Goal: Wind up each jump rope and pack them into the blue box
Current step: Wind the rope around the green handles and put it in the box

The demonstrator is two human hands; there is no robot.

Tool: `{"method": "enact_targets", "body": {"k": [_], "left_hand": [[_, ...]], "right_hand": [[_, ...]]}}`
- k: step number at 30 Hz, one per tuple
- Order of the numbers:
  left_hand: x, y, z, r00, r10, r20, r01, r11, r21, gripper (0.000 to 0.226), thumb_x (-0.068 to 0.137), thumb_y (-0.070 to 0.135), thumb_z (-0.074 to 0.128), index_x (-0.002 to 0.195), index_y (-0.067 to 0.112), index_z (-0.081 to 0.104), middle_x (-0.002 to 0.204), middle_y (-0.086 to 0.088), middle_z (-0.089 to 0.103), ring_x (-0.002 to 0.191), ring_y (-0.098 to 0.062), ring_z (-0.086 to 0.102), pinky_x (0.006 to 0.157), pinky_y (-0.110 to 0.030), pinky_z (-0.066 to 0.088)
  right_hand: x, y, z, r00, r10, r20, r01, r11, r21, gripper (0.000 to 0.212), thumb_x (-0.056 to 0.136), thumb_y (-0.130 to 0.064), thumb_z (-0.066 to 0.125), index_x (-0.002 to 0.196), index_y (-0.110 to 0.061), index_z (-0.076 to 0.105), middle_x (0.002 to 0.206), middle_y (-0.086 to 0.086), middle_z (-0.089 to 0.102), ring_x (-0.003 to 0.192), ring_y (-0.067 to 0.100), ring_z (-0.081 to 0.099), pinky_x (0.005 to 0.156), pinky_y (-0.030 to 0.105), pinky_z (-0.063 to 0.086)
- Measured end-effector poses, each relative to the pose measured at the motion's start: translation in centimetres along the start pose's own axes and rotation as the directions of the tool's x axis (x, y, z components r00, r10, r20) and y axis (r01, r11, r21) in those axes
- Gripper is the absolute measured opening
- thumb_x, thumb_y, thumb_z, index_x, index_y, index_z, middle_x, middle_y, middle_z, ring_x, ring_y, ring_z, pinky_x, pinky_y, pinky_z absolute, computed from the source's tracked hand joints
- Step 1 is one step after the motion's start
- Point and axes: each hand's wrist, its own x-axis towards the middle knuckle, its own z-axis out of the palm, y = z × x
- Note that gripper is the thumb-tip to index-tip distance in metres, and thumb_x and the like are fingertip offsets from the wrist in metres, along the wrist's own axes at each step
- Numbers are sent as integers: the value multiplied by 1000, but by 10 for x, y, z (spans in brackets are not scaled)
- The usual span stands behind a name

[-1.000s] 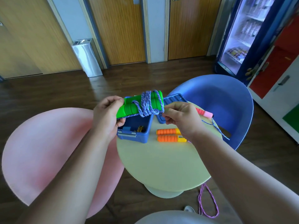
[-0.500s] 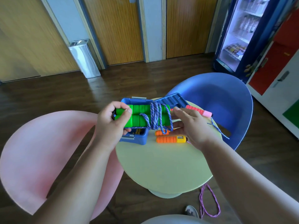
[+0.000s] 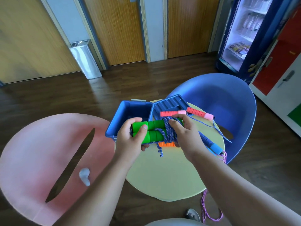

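Green foam-handled jump rope with blue-purple braided cord (image 3: 154,130) has come down since a second ago: it was held up in front of the box, tilted, and now sits lower and level, just in front of the open blue plastic box (image 3: 128,111), with the near rim behind the left hand. Left hand (image 3: 130,137) is curled around the left ends of the two green handles, thumb pressed on top. Right hand (image 3: 182,134) has shifted from pinching the cord end to closing over the wound cord at the right end, fingers pressing the loops against the handles. A short cord tail hangs loose below the bundle, so the wrap looks done but not clearly tucked; cannot tell if it is secured. Judgement: winding of this rope is basically finished and the next step is lowering it into the box, which looks mostly free inside. Still on the round pale yellow table (image 3: 162,173): red-pink handled rope (image 3: 172,113) lying partly on the blue box lid (image 3: 167,103), orange foam handles (image 3: 166,144) mostly hidden under the hands, blue handled rope (image 3: 211,144) with cord trailing off the table edge. Those look unwound, so the task is early. Risk: loose tail unravelling on release.
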Motion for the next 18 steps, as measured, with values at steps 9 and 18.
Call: {"method": "enact_targets", "body": {"k": [9, 18], "left_hand": [[14, -9, 8, 990, -129, 63, 135, 987, -87, 22, 83, 26, 70, 104, 30, 65, 97, -11, 62, 64, -40, 66, 44, -29, 43], [19, -21, 30, 977, -208, 34, 208, 978, 12, 14, 99, 10, 62, 106, 22, 63, 90, -13, 63, 50, -27, 61, 48, -32, 45]], "right_hand": [[9, 11, -16, 996, -14, 90, 24, 993, -119, 14, 102, -34, 58, 112, -31, 66, 65, 0, 59, 53, 18, 43, 49, 27, 35], [35, 18, -44, 953, -162, 256, 282, 781, -558, 27, 101, -42, 51, 125, -30, 58, 121, -9, 51, 93, 20, 58, 81, 34, 49]]}}
